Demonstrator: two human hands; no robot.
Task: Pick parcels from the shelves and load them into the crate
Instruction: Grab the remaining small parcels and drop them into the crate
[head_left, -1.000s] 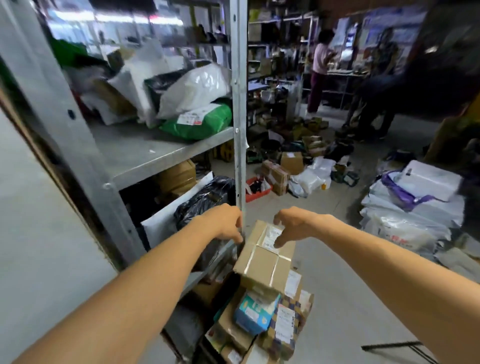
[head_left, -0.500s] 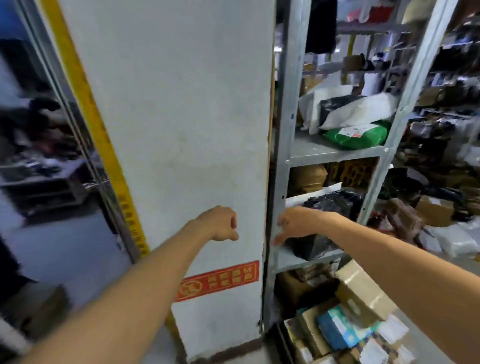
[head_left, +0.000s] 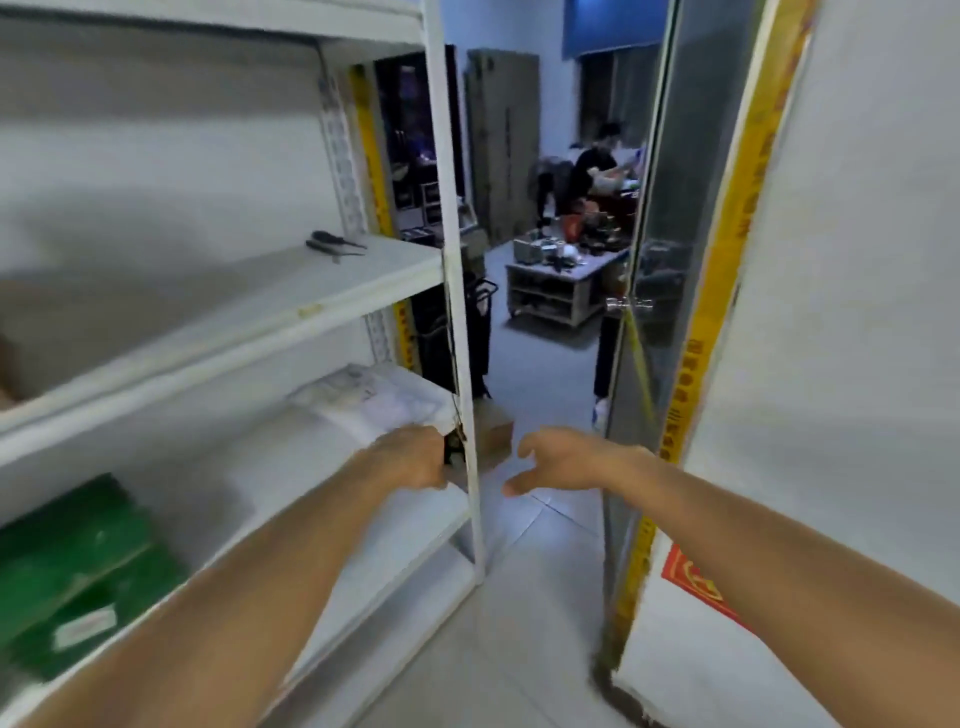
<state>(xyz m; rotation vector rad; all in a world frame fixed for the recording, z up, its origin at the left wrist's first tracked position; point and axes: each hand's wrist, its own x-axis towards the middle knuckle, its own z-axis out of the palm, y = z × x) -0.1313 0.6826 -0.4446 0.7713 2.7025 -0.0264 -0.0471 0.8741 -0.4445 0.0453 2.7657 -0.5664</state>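
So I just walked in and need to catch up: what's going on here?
A person stands at a white shelf unit with both arms stretched forward. The left hand is at the shelf's front post, beside a white parcel; whether it grips anything is unclear. The right hand hangs open over the floor, holding nothing. No crate is in view.

A white parcel (head_left: 374, 402), seemingly soft, and a green parcel (head_left: 78, 561) lie flat on one shelf (head_left: 291, 460).

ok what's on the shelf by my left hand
A white bagged parcel at the far end and a green parcel nearer you. Your left hand covers the shelf corner by the post, so anything there is hidden.
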